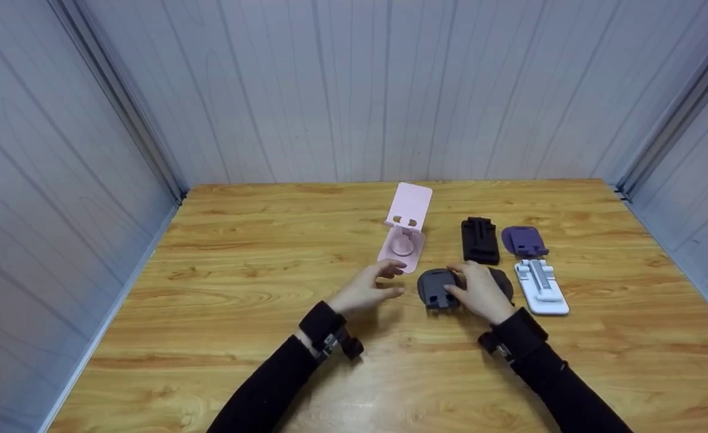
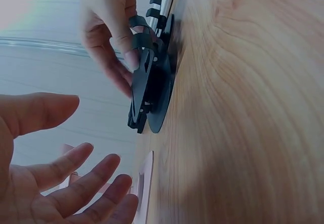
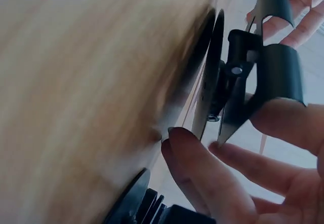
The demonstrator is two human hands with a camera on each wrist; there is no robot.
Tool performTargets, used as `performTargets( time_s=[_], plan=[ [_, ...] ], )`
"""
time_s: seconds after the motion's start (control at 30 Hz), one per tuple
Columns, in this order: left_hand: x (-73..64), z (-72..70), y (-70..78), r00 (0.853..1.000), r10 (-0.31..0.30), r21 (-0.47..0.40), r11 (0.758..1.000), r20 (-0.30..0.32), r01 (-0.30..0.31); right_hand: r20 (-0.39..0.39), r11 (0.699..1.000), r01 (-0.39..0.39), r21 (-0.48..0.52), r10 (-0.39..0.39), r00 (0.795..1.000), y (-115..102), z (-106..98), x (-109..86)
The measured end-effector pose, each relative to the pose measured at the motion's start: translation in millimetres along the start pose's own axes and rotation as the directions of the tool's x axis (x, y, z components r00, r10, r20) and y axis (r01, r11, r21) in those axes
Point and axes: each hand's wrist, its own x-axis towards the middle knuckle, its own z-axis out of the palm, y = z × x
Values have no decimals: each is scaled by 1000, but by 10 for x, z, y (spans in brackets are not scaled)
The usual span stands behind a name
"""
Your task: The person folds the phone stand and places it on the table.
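Folded flat, a dark grey round-based phone stand [image 1: 435, 284] is at the middle right of the table in the head view. My right hand [image 1: 480, 290] pinches its right side; in the right wrist view the thumb lies by the hooks of the stand [image 3: 278, 72] and the fingertips are at its base. The base looks slightly raised off the wood there. My left hand [image 1: 366, 290] hovers left of it, fingers spread, holding nothing. Just beyond the left hand stands an unfolded pink phone stand [image 1: 411, 207]. A second dark round stand [image 1: 502, 284] is partly hidden behind my right hand.
Right of the hands lie a black folded phone stand [image 1: 480, 242], a purple one [image 1: 523, 240] and a white one [image 1: 545, 291]. The wooden table [image 1: 257, 252] meets a pale panel wall [image 1: 354, 90] at the back, with side panels left and right.
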Motion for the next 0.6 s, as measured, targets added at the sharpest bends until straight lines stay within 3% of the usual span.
performTargets(
  time_s=[0.3, 0.43, 0.6],
  plan=[
    [-9, 23, 8, 1000, -13, -6, 1000, -5, 13, 1, 995, 23, -95, -23, 1000, -58, 13, -47],
    [-10, 33, 7, 1000, -31, -32, 999, -3, 31, 7, 989, 99, -107, -99, 995, -82, 9, -62],
    [-12, 35, 1, 1000, -18, -27, 999, 0, 18, 93, 981, 179, -69, -172, 981, -109, 8, -59]
  ],
)
